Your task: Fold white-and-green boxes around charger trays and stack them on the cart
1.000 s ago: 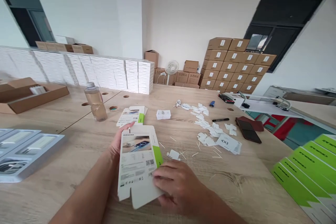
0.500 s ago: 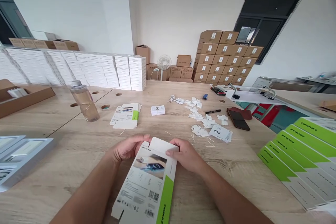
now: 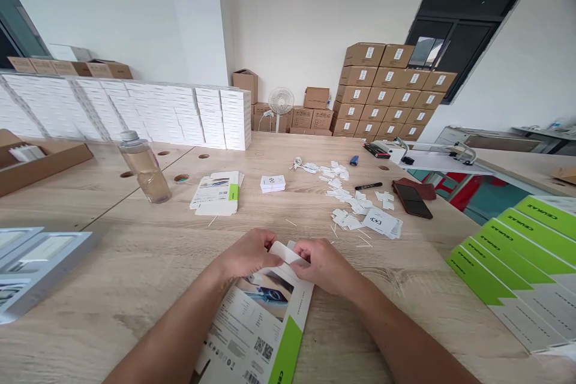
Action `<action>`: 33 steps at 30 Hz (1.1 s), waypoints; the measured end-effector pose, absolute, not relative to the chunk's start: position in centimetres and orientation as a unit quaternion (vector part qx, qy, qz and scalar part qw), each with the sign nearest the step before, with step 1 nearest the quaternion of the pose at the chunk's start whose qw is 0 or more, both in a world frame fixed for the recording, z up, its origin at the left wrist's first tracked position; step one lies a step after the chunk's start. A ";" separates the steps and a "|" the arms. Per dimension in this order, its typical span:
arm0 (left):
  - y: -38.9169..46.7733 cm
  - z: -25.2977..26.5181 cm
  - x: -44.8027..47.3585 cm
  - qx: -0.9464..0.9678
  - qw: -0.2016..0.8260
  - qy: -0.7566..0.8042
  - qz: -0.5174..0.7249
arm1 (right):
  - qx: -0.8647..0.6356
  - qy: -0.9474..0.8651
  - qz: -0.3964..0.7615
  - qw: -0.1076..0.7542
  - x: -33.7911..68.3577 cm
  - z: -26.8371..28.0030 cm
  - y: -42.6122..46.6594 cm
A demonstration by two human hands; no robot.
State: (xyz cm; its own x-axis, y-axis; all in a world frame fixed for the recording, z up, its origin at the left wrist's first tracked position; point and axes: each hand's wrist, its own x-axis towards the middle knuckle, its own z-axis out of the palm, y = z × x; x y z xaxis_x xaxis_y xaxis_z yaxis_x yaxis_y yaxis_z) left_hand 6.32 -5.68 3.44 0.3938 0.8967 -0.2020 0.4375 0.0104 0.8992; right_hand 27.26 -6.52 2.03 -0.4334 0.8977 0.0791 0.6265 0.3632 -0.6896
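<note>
Pinching a carton flap (image 3: 283, 252), the left hand (image 3: 248, 257) and right hand (image 3: 323, 265) have white scraps (image 3: 359, 206), cards (image 3: 272, 183) and a bottle (image 3: 150, 175) beyond.

Beyond the carton (image 3: 256, 336), a card stack (image 3: 273, 184) lies on the counter (image 3: 427, 306) between a bottle (image 3: 146, 168), left, and a phone (image 3: 413, 200), right.

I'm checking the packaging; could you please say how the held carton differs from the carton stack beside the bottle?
The left hand and right hand grip the held carton; the carton stack lies untouched. The held carton appears nearer and larger than the carton stack. Both are white and green with a picture.
</note>
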 end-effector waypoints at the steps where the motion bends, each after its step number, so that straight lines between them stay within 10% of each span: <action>1: -5.7 3.4 6.4 0.666 0.503 0.502 0.227 | -0.482 -0.791 0.296 0.233 27.3 2.2 -6.5; 7: -6.1 4.2 7.1 0.653 0.565 0.440 0.245 | -0.438 -0.628 0.593 0.250 27.9 3.7 -6.4; 17: -6.1 5.2 8.0 0.658 0.523 0.501 0.206 | -0.367 -0.508 0.749 0.215 29.5 1.0 -4.7; 23: -6.1 5.2 7.9 0.631 0.533 0.521 0.216 | -0.400 -0.606 0.644 0.242 29.7 1.4 -4.5; 33: -4.4 4.7 5.4 0.568 0.563 0.529 0.283 | -0.598 -0.749 0.142 0.249 32.4 1.8 -2.5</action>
State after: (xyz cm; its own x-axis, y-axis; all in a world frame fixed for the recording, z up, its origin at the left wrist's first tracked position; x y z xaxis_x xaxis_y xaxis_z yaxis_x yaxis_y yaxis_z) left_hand 5.43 -4.44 4.71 0.2797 0.9202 -0.2740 0.2814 0.1943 0.9397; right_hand 32.40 -2.51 1.77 -0.1614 0.9656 0.2038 0.8245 0.2454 -0.5099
